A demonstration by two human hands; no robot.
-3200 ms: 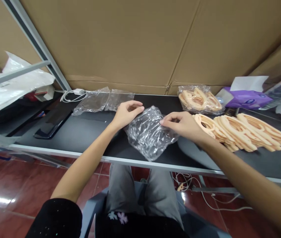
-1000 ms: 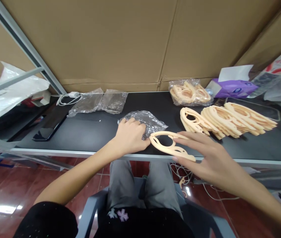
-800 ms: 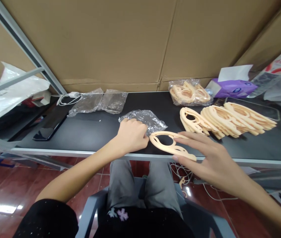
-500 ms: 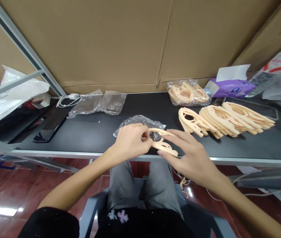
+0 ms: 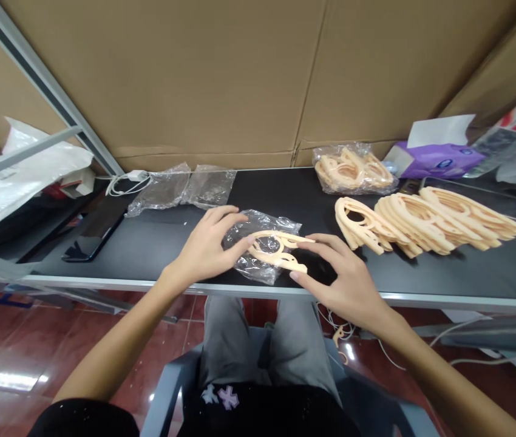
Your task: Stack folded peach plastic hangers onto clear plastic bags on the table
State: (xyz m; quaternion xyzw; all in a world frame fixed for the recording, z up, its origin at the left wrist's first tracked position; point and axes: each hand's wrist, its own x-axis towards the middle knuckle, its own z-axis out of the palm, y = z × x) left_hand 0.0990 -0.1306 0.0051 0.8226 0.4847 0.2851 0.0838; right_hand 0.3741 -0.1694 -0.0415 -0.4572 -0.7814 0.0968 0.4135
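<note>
A flat peach-coloured cut-out piece [image 5: 277, 252] lies on a crumpled clear plastic bag [image 5: 258, 243] near the front edge of the black table [image 5: 158, 243]. My left hand [image 5: 207, 246] rests on the bag's left side, fingers spread, fingertips touching the piece's left end. My right hand [image 5: 342, 276] holds the piece's right end between thumb and fingers. A fanned row of the same peach pieces [image 5: 426, 218] lies to the right.
A clear bag filled with peach pieces [image 5: 353, 169] sits at the back. Two empty clear bags [image 5: 185, 187], a white charger with cable [image 5: 125, 179] and a dark phone [image 5: 94, 230] are to the left. A purple tissue pack [image 5: 440, 159] stands at the right. Cardboard lines the back.
My right hand picked one peach piece and brought it left onto the bag. My left hand let go of its pinch on the bag and spread its fingers over it.
</note>
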